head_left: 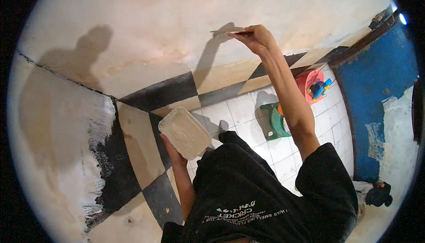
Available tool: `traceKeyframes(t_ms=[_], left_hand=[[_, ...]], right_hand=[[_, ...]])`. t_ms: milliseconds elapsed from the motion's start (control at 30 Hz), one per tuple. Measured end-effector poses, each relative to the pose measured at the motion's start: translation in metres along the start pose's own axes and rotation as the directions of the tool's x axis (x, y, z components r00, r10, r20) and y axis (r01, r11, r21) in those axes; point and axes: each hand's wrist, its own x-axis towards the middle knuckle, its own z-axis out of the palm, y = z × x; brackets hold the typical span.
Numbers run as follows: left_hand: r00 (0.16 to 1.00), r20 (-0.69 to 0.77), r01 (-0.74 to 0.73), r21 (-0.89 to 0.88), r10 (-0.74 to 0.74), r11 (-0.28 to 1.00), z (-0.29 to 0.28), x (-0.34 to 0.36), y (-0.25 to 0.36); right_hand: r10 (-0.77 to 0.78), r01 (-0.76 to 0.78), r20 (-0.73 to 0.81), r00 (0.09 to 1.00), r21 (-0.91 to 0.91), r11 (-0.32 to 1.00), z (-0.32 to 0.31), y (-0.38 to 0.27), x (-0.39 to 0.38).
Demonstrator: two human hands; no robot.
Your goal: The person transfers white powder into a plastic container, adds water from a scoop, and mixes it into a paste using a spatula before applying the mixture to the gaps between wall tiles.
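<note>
My left hand point(173, 151) is closed around the side of a rectangular plastic tub point(185, 133), held low at my left side. Smooth cream-white paste fills the tub almost to its rim. My right arm stretches forward and up to the pale wall point(146, 26). In my right hand point(260, 40) is a thin, flat putty knife point(239, 33), pinched between thumb and fingers and seen nearly edge-on. Its shadow falls on the wall close beside it; whether the blade touches the wall I cannot tell.
Black and cream checks point(159, 91) run along the lower walls, partly covered by white smears at left. On the white tiled floor point(241, 109) stand a green stool point(277, 126) and a pink tub point(303, 83) with a blue item. A blue panel point(372, 61) stands at right.
</note>
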Motion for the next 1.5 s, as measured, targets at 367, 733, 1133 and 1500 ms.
traceKeyframes(t_ms=[367,733,1133,1500], left_hand=[[0.997,0.068,0.029,0.022,-0.03,0.999,0.014,0.005,-0.011],[0.999,0.019,0.037,-0.049,-0.036,0.998,0.014,-0.009,-0.007],[0.999,-0.039,-0.034,0.002,0.034,0.999,-0.006,-0.019,0.006],[0.999,-0.046,-0.008,-0.069,0.005,0.998,-0.014,-0.015,-0.001]], right_hand=[[0.201,-0.129,-0.204,0.958,0.322,0.938,0.02,0.099,-0.051],[-0.134,0.11,0.061,0.989,0.293,0.95,0.091,-0.027,-0.103],[0.256,-0.13,-0.23,0.939,0.453,0.882,0.068,0.187,-0.018],[-0.045,-0.04,0.179,0.983,0.449,0.893,0.128,-0.006,-0.088]])
